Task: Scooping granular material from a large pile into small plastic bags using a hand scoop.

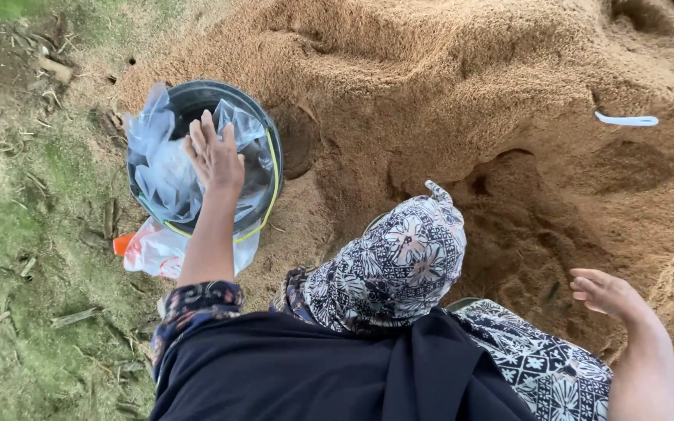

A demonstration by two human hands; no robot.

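At the left, on the grassy ground (9, 257), a round black plastic bucket (263, 129) lined with a crumpled clear plastic bag (161, 175) stands against the foot of a big heap of tan sawdust-like husk (446, 86). The left hand (214, 156) hovers flat over the bag, fingers spread, grasping nothing. Farther right, past a dark patterned cloth bundle (399, 261), the right hand (606, 295) hangs loosely open and empty beside a scooped hollow in the heap.

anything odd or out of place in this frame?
A white plastic piece lies alone on the sandy husk mound, far from both hands. The clear plastic liner in the black bucket is crumpled and bunched under the left hand. Nothing spilled.
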